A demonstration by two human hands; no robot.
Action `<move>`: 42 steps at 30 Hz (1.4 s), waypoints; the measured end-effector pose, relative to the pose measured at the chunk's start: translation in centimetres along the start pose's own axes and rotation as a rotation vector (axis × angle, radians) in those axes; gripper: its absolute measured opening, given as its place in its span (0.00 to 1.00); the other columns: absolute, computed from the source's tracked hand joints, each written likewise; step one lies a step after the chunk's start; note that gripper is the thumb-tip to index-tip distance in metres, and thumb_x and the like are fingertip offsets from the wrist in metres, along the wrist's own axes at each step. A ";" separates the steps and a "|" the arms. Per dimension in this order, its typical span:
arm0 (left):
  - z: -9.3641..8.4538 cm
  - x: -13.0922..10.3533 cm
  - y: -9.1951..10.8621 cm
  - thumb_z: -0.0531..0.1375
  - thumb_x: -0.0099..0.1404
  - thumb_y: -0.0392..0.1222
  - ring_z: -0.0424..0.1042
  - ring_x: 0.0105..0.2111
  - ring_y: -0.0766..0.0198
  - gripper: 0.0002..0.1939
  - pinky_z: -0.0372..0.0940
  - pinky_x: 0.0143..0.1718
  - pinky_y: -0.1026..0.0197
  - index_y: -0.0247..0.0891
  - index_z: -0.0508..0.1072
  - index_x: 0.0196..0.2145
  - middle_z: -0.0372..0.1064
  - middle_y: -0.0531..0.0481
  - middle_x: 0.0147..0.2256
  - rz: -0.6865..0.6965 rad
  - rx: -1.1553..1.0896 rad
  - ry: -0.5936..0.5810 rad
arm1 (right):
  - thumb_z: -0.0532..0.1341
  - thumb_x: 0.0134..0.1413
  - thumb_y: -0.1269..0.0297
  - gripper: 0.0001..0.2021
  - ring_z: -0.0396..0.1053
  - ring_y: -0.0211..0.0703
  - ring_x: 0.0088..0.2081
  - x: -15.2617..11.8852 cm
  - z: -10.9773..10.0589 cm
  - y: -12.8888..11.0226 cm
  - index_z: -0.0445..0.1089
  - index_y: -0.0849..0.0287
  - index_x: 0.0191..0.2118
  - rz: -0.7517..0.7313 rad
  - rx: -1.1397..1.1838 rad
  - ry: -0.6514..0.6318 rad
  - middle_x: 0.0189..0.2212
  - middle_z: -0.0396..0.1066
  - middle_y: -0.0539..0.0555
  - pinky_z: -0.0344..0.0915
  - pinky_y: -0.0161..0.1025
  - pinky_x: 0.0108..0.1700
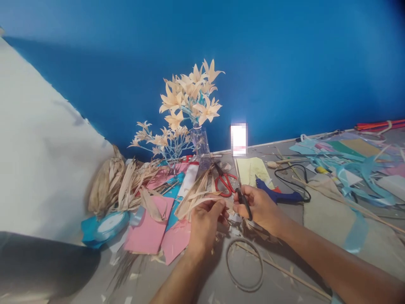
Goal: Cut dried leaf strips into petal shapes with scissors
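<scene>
Currently, a pale husk strip (205, 199) is pinched between the thumb and fingers of the left hand (209, 217) above the desk (145, 283).
Just to its right, black-handled scissors (244, 204) are gripped by the right hand (259, 207), blades pointed toward the blue wall (284, 67). A red-handled tool (225, 185) is seen just beyond, a blue glue gun (280, 195) beside the right hand; pale flowers (191, 90) are held in a clear vase (201, 150) behind.
</scene>
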State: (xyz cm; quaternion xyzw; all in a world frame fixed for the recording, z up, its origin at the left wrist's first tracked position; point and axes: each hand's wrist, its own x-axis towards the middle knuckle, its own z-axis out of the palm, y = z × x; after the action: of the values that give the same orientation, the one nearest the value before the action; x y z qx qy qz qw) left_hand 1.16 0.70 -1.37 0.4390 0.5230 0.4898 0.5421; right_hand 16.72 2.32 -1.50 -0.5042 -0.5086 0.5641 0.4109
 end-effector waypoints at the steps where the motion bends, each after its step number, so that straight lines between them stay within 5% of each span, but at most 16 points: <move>1: 0.0 0.0 0.0 0.63 0.59 0.46 0.67 0.18 0.68 0.12 0.63 0.21 0.65 0.34 0.73 0.25 0.69 0.51 0.21 0.009 -0.011 0.023 | 0.69 0.35 0.65 0.12 0.62 0.36 0.24 -0.1 0.1 0.0 0.68 0.59 0.30 0.007 0.011 -0.005 0.22 0.66 0.46 0.57 0.32 0.25; 7: -0.5 0.0 0.6 0.63 0.59 0.45 0.73 0.22 0.64 0.10 0.67 0.23 0.64 0.35 0.72 0.28 0.72 0.51 0.22 0.054 -0.149 0.144 | 0.69 0.42 0.51 0.17 0.61 0.36 0.23 -0.4 -0.1 -0.1 0.67 0.59 0.29 0.036 -0.001 -0.203 0.23 0.68 0.48 0.57 0.33 0.26; 12: -0.7 0.1 1.1 0.63 0.60 0.47 0.73 0.22 0.64 0.12 0.68 0.23 0.63 0.35 0.71 0.28 0.73 0.50 0.23 0.095 -0.247 0.148 | 0.57 0.52 0.32 0.30 0.61 0.38 0.24 -0.6 -0.5 0.1 0.69 0.59 0.29 -0.116 -0.235 -0.395 0.27 0.73 0.54 0.53 0.34 0.25; 18: -1.0 0.3 1.4 0.61 0.61 0.45 0.74 0.24 0.63 0.11 0.71 0.26 0.61 0.35 0.70 0.27 0.72 0.50 0.25 0.159 -0.254 0.195 | 0.51 0.49 0.23 0.37 0.68 0.45 0.28 -0.7 -0.5 0.6 0.69 0.58 0.29 -0.164 -0.361 -0.480 0.26 0.75 0.56 0.59 0.36 0.28; 42: -1.2 0.5 1.2 0.61 0.60 0.45 0.71 0.22 0.64 0.11 0.70 0.22 0.62 0.35 0.70 0.26 0.70 0.50 0.23 0.137 -0.247 0.201 | 0.58 0.51 0.31 0.32 0.59 0.38 0.21 -1.0 -0.6 0.9 0.66 0.59 0.21 -0.086 -0.269 -0.514 0.19 0.70 0.53 0.50 0.35 0.24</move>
State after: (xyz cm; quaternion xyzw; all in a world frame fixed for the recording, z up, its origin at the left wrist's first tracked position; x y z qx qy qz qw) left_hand -0.13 1.32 -0.32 0.3523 0.4792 0.6277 0.5022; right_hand 17.55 1.34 -2.26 -0.3727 -0.6870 0.5831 0.2215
